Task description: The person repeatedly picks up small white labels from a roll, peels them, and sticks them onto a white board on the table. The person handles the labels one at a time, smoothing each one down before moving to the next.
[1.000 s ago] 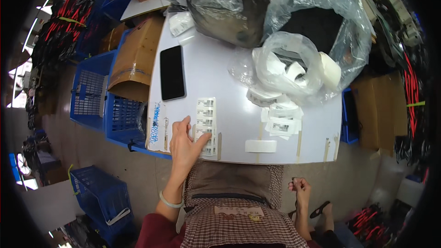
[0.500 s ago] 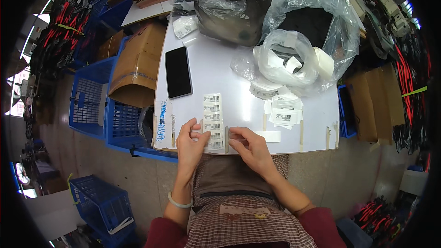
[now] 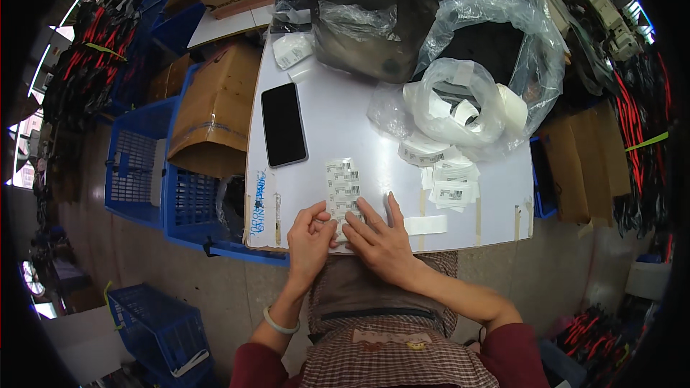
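Presently, head view: a white table (image 3: 345, 122) is standing before a seated person in a checked apron.

Item, sheet of labels (image 3: 343, 188): lying flat near the table's front edge, just right of the phone, its near end under both hands.

Item, left hand (image 3: 310, 238): resting on the sheet's near left corner, fingers curled, thumb and fingertips pinching at the edge of a label. A pale bangle (image 3: 279, 322) is sitting on that wrist.

Item, right hand (image 3: 381, 233): lying flat and spread on the sheet's near right part, fingers pressing down, nothing gripped.

Item, black phone (image 3: 283, 124): lying face up, screen dark, toward the table's left side.

Item, loose labels (image 3: 451, 185): lying in a small heap to the right of the sheet, apart from it.

Item, clear bag (image 3: 460, 104): sitting behind the heap, holding rolls of white tape.

Item, dark bag (image 3: 370, 18): standing at the far edge, wrapped in plastic.

Item, blue crates (image 3: 147, 172): standing on the floor left of the table, a cardboard box (image 3: 213, 108) resting over them.
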